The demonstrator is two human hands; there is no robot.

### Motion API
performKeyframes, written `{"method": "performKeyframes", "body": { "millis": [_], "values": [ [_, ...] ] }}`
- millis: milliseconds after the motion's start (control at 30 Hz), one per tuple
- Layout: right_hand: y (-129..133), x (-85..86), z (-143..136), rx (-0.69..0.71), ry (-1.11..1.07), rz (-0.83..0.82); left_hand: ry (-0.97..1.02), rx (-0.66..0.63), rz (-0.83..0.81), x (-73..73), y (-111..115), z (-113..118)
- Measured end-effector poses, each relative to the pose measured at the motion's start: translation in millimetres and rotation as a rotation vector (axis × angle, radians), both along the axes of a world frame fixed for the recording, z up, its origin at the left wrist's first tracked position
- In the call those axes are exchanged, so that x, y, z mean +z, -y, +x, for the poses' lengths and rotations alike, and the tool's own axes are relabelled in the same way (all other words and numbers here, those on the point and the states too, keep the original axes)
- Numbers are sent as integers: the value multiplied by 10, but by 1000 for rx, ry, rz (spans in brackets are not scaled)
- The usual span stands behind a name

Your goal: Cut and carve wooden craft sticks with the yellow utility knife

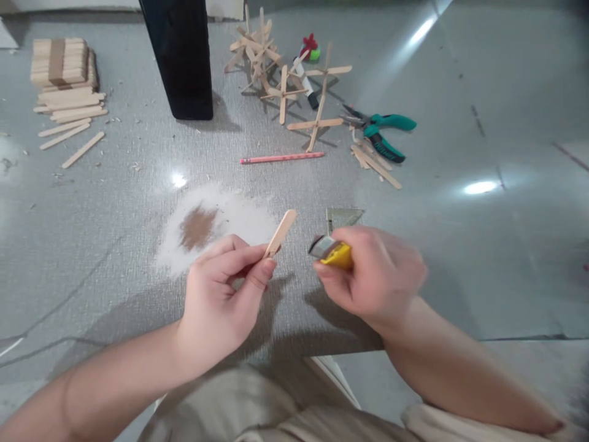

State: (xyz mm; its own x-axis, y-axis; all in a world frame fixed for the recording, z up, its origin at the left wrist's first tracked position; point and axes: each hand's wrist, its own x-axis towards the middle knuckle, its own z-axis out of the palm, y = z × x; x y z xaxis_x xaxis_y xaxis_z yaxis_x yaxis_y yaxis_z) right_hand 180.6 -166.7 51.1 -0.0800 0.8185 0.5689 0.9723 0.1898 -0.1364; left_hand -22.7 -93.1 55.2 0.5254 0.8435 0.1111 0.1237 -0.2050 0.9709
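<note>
R hand (380, 273) w/ yellow tool (337, 254), L hand (223, 294) w/ stick (282, 231).

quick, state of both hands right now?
Left hand: closed, pinching a pale flat wooden craft stick between thumb and fingers.
Right hand: closed around a yellow-handled cutter with a grey metal head.

Beyond the hands, the pliers (389, 130) have teal-and-black handles and the pencil (282, 158) is pink. Beside the right hand's fingers, the utility knife (332, 252) shows yellow and silver; above the left hand, the craft stick (280, 233) is plain pale tan.
</note>
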Motion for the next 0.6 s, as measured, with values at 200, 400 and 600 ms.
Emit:
{"method": "performKeyframes", "body": {
  "millis": [200, 400, 600],
  "values": [
    [-50, -50, -33, 132, -49, -188, -3, -10, -12, -25, 1, -8],
    [-35, 13, -28, 211, -174, -270, -11, -23, 67, -17, -37, 9],
    [49, 7, 3, 274, -539, -391, -48, -37, 94, 3, -38, 25]
  ]
}}
